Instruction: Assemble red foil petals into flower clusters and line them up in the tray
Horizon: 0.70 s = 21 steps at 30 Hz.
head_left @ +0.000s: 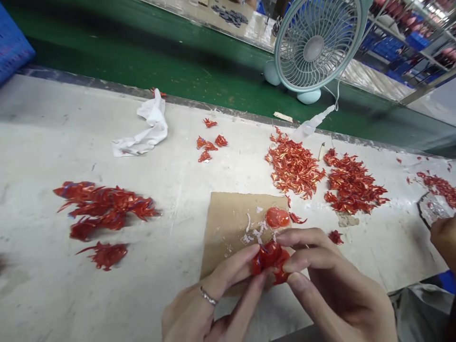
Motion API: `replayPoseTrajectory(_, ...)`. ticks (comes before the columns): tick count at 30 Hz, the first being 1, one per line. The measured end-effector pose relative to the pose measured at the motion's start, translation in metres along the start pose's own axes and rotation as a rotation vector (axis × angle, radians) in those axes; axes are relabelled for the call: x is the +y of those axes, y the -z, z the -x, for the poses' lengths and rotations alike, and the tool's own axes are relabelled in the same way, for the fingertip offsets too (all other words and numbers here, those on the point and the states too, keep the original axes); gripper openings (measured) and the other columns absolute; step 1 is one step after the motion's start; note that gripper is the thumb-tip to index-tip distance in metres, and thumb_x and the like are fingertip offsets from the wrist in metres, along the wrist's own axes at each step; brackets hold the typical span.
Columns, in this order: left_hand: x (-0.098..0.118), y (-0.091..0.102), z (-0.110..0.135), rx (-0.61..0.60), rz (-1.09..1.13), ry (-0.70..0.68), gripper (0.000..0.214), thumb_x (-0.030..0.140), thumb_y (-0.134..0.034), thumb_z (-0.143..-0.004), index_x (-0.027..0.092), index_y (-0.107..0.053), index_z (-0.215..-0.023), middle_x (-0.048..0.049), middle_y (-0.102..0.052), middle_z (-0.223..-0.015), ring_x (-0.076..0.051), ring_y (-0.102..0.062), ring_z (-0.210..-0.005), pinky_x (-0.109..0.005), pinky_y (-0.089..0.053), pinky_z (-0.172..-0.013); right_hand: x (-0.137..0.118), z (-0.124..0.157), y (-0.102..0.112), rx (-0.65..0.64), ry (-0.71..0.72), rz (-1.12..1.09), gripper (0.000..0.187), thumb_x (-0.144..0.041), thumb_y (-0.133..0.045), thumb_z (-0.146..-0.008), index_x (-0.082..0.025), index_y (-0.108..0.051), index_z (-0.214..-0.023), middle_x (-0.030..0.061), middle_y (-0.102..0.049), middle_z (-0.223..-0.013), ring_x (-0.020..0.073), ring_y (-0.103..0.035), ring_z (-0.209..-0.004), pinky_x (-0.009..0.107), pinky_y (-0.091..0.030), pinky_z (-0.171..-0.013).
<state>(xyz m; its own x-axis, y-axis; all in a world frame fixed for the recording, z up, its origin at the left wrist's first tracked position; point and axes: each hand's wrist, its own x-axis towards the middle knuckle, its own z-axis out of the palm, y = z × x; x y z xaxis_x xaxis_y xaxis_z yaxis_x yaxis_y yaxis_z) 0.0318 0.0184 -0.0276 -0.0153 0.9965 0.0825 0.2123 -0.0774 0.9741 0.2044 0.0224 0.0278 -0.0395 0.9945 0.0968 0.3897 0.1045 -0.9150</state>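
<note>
Between both hands, a glossy red curved piece point(271, 259) is held above the near edge of a brown cardboard sheet point(228, 213). My left hand point(217, 294), with a ring on one finger, pinches its left side. My right hand point(331, 280) grips its right side between thumb and fingertips. Just beyond the fingers, a glossy red-orange blob point(277, 217) lies on the cardboard beside whitish scraps point(254, 232). A pointed red sliver point(297, 218) rests at the cardboard's right edge. What exactly the held piece is, I cannot make out.
Two heaps of spiky red pieces point(294, 164) point(352, 183) lie at right. Larger red clusters point(107, 209) spread at left, with a few small ones point(206, 147) farther back. A white cloth point(151, 126), a clear bottle point(313, 124) and a fan point(317, 47) stand behind. Another person's hand point(445, 240) is at far right.
</note>
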Motion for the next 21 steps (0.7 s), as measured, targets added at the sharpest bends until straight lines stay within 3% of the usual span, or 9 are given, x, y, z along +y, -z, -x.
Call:
replayPoseTrajectory(3,0.0006,-0.0009,-0.0012,0.038,0.041,0.024,0.044,0.019,-0.074,-0.093,0.05,-0.074,-0.125,0.0234,-0.084,-0.105,-0.003,-0.082,-0.08,0.002,-0.054,-0.08,-0.0004,-0.0021,-0.0027,-0.005,-0.01,-0.029,0.023,-0.011,-0.073,-0.099,-0.031,-0.078,-0.108,0.0002,-0.08,-0.116,0.0151,-0.076,-0.113,0.02,-0.063,-0.096)
replayPoseTrajectory(7,0.0011,-0.0018,0.0003,0.036,0.062,0.017,0.053,0.011,-0.072,-0.093,0.049,-0.072,-0.13,0.024,-0.083,-0.111,-0.002,-0.081,-0.089,0.003,-0.051,-0.088,-0.0029,-0.0054,-0.0048,0.009,-0.017,-0.023,0.023,-0.01,-0.073,-0.099,-0.031,-0.079,-0.107,0.0007,-0.081,-0.115,0.0153,-0.077,-0.11,0.019,-0.064,-0.093)
replayPoseTrajectory(14,0.0014,-0.0012,0.0032,0.108,-0.059,-0.098,0.03,0.02,-0.072,-0.098,0.035,-0.077,-0.123,0.0132,-0.086,-0.107,-0.007,-0.083,-0.078,-0.008,-0.063,-0.082,-0.0032,-0.0051,-0.0031,0.035,-0.049,0.036,0.015,-0.016,-0.077,-0.096,-0.03,-0.083,-0.098,0.0061,-0.081,-0.116,0.0224,-0.078,-0.112,0.023,-0.067,-0.086)
replayPoseTrajectory(18,0.0023,-0.0021,0.0035,0.166,-0.088,-0.12,0.032,0.018,-0.075,-0.096,0.037,-0.077,-0.121,0.0144,-0.085,-0.107,-0.01,-0.083,-0.073,-0.015,-0.067,-0.08,-0.0037,-0.0058,-0.0026,0.02,-0.045,0.017,0.018,-0.014,-0.077,-0.096,-0.031,-0.083,-0.1,0.0045,-0.082,-0.113,0.0208,-0.079,-0.111,0.022,-0.067,-0.087)
replayPoseTrajectory(21,0.0012,-0.005,0.0057,0.176,-0.086,-0.124,0.034,0.018,-0.073,-0.097,0.038,-0.076,-0.124,0.0151,-0.084,-0.112,-0.008,-0.083,-0.079,-0.012,-0.065,-0.085,-0.0049,-0.0065,-0.0033,0.017,-0.029,0.007,0.023,-0.011,-0.076,-0.096,-0.031,-0.083,-0.103,0.0036,-0.081,-0.114,0.019,-0.079,-0.109,0.021,-0.067,-0.089)
